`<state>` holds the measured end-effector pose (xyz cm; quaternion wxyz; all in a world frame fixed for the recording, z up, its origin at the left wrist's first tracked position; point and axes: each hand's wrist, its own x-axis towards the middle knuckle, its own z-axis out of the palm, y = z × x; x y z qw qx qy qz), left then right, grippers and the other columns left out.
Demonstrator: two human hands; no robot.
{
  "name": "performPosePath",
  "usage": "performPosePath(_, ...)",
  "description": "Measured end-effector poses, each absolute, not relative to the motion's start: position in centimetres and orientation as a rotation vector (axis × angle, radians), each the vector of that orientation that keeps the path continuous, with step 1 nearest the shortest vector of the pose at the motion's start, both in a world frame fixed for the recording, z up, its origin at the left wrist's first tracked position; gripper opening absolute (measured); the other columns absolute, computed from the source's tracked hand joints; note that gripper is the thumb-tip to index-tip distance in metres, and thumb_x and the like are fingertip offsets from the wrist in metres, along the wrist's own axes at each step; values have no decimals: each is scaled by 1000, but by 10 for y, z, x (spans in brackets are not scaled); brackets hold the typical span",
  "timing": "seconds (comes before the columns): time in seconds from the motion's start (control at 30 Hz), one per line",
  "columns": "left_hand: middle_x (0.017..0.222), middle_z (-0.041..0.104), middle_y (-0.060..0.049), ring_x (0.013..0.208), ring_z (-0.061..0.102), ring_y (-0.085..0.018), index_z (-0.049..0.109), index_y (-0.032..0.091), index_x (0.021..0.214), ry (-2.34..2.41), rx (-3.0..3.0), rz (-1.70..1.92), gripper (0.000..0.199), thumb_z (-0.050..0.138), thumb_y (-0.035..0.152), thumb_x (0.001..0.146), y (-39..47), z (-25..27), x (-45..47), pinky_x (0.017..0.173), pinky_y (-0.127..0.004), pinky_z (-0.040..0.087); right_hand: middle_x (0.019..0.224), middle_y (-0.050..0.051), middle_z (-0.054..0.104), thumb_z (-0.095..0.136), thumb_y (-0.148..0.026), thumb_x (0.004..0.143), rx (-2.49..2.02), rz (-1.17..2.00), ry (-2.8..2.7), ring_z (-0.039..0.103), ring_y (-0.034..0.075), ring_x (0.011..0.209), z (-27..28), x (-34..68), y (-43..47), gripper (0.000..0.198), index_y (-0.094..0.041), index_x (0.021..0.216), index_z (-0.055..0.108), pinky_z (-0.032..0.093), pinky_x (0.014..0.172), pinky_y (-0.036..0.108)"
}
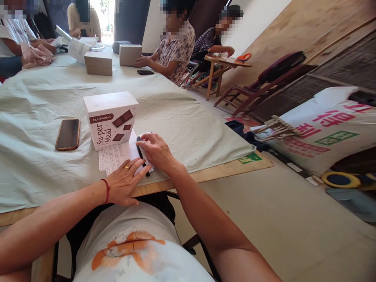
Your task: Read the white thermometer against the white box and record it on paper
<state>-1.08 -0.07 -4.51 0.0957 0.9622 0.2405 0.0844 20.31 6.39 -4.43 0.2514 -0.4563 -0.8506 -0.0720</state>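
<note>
A black pen (143, 157) lies slanted across white paper at the table's near edge. My right hand (157, 150) has its fingers curled, with thumb and forefinger closed at the pen's upper end. Palm down, my left hand (126, 178) rests with fingers spread over the paper, its fingertips by the pen's lower part. Beneath them are sheets of paper (111, 159) covered in small writing, partly hidden by my hands and a box. That white box (111, 121), marked "Su-per Meal", stands upright just beyond. A small white item under my right hand is mostly hidden.
A phone (68, 134) lies left of the box on the pale tablecloth (182, 121). Cardboard boxes (98, 64) and another phone (145, 72) are farther back. Several people sit around. On the right are a folding chair (267, 80) and a large printed sack (323, 129).
</note>
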Motion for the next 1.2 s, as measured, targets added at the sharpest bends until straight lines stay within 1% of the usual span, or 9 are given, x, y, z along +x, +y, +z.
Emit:
performPosePath(0.1,171,26,-31,159,28,-46,30,9,161,707,2860,139,112,83,55,74,-1,-41,-9,128,-64,22,132,17,64,51,-21,99,-1477,-133,-2212,61,28,116,-37,204,55,39,-20,134,69,52,99,41)
performPosePath(0.2,171,28,-29,157,32,-43,31,9,161,724,2862,48,108,82,54,77,-3,-36,-7,129,-62,19,134,19,62,59,-32,95,-1791,-37,-2174,66,32,109,-30,203,47,56,-19,149,56,56,91,43)
performPosePath(0.33,171,29,-29,156,35,-42,31,8,162,742,2874,21,109,82,54,77,-4,-35,-7,128,-61,20,130,21,65,54,-29,94,-2013,111,-2132,69,34,108,-25,200,45,65,-15,157,47,54,94,45)
performPosePath(0.47,171,29,-28,158,32,-42,29,9,163,739,2883,71,110,82,55,77,-4,-35,-8,129,-59,20,125,23,69,59,-29,87,-1964,237,-1968,66,37,114,-25,200,52,67,-8,150,52,53,99,48)
performPosePath(0.6,171,27,-29,158,29,-44,28,9,164,726,2890,76,112,80,60,79,-2,-36,-9,129,-62,18,125,17,67,66,-35,76,-1587,421,-1655,66,30,105,-25,192,63,73,-14,145,57,56,94,46)
performPosePath(0.77,170,32,-29,157,31,-45,35,14,161,661,2865,162,105,71,74,82,2,-35,-13,127,-66,18,90,2,66,68,-43,74,-1083,872,-1346,59,19,82,-31,166,70,33,-22,100,69,54,78,35)
performPosePath(0.9,162,42,-30,150,42,-46,41,12,157,644,2761,228,103,68,77,83,7,-29,-17,124,-67,26,85,1,64,63,-46,70,-999,1057,-1201,57,19,79,-46,151,67,34,-24,96,65,52,73,33)
performPosePath(1.03,150,54,-26,137,56,-39,52,13,145,574,2682,348,82,72,64,86,12,-22,-20,118,-57,43,80,0,62,56,-43,68,-977,1134,-1125,58,18,72,-57,147,66,44,-24,107,64,53,68,33)
performPosePath(1.2,117,68,-11,107,69,-26,62,22,106,747,2641,904,20,59,41,100,22,-10,-35,97,-44,58,77,-1,59,57,-47,72,-968,1056,-1156,57,18,71,-62,145,67,33,-25,97,58,52,70,34)
